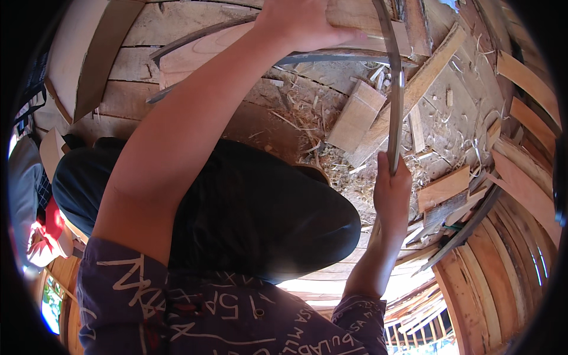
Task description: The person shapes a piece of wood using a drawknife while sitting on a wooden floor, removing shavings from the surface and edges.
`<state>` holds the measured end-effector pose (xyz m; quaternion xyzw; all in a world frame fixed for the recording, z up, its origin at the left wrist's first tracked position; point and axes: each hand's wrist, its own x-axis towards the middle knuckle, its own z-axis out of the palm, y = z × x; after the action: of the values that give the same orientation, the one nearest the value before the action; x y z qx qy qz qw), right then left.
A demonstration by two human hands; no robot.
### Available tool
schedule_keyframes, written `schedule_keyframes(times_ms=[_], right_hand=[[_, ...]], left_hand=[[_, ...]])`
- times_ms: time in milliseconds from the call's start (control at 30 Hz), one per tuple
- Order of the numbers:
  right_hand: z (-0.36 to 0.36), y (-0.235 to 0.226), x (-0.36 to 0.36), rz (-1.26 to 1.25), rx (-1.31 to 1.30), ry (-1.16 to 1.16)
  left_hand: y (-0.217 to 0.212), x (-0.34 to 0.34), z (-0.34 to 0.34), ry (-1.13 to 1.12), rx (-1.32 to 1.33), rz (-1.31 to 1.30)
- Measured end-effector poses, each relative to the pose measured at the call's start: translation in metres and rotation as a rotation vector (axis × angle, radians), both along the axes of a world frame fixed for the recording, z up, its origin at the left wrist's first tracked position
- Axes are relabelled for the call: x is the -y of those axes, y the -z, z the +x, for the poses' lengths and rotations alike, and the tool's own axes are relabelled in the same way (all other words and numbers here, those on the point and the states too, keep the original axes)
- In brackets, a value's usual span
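My left hand (299,25) reaches to the top edge, its thumb stretched to the right over a pale wooden board (370,46). Its other fingers are partly cut off by the picture's edge. Dark curved strips (313,58) run along the long sides of the board. Lower right, my right hand (393,188) is closed round a long, narrow, slightly bent grey-brown strip (394,100). That strip stands nearly upright in the picture, crosses in front of the board's right part, and leaves at the top. Its material is hard to make out.
Wood shavings (307,118) litter the plank floor. A short wooden block (357,115) lies by a long batten (435,65). Offcuts (444,188) lie right of my right hand, and curved planks (529,183) line the right side. A cardboard-like panel (89,59) stands upper left.
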<state>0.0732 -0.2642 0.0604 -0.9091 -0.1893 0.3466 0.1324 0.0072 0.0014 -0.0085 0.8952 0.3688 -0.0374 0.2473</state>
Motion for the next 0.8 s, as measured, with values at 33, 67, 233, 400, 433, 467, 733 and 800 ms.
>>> schedule_keyframes(times_ms=[33, 67, 233, 400, 433, 467, 733, 800], right_hand=[[-0.011, -0.008, 0.016, 0.010, 0.004, 0.013], [-0.018, -0.017, 0.029, 0.019, 0.012, 0.031], [-0.023, -0.018, 0.028, 0.018, -0.021, 0.002], [0.001, 0.016, -0.015, 0.055, 0.002, -0.017], [-0.004, 0.005, -0.003, 0.031, -0.007, 0.005], [-0.011, -0.007, 0.013, 0.005, -0.017, 0.029], [-0.012, -0.012, 0.016, 0.024, -0.013, -0.026], [0.002, 0.002, -0.011, 0.002, -0.017, -0.041]], left_hand=[[0.004, -0.001, -0.003, 0.024, 0.026, 0.042], [0.000, -0.002, -0.002, 0.029, 0.013, 0.007], [0.002, 0.004, -0.009, 0.033, 0.177, 0.065], [-0.005, 0.006, 0.000, 0.025, -0.008, 0.011], [-0.009, 0.001, 0.003, 0.029, -0.069, -0.034], [-0.011, -0.004, 0.003, 0.021, -0.072, -0.050], [-0.002, 0.007, -0.004, 0.034, 0.094, 0.033], [-0.004, 0.003, 0.002, 0.017, 0.051, 0.015]])
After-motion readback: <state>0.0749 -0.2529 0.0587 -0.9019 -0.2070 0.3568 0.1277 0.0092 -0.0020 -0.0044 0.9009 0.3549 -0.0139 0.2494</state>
